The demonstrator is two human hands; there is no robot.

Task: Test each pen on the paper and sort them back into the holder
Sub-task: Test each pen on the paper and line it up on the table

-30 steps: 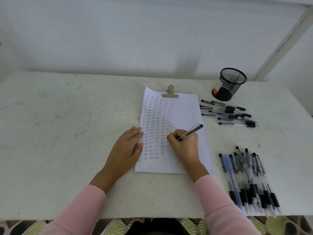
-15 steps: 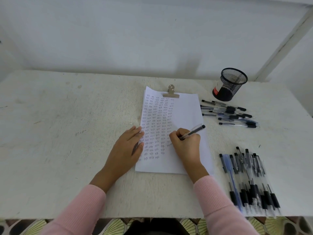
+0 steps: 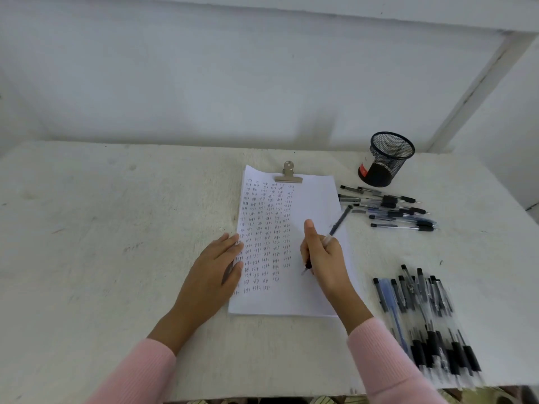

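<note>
The right hand (image 3: 323,258) has its fingers (image 3: 331,243) curled round a pen (image 3: 339,221), with the thumb pointing up. The pen slants over the right half of the paper (image 3: 316,196), its writing end low beside the palm. Whether it touches the sheet cannot be told. The left hand (image 3: 214,265) lies flat, fingers straight, on the paper's left edge and holds nothing. The paper, held by a metal clip (image 3: 288,174), sits mid-tabletop (image 3: 87,228). The mesh holder (image 3: 386,158) stands toward the far right corner, with a loose cluster of pens (image 3: 390,209) just in front of it. Another row of pens (image 3: 423,316) lies by the near right corner.
</note>
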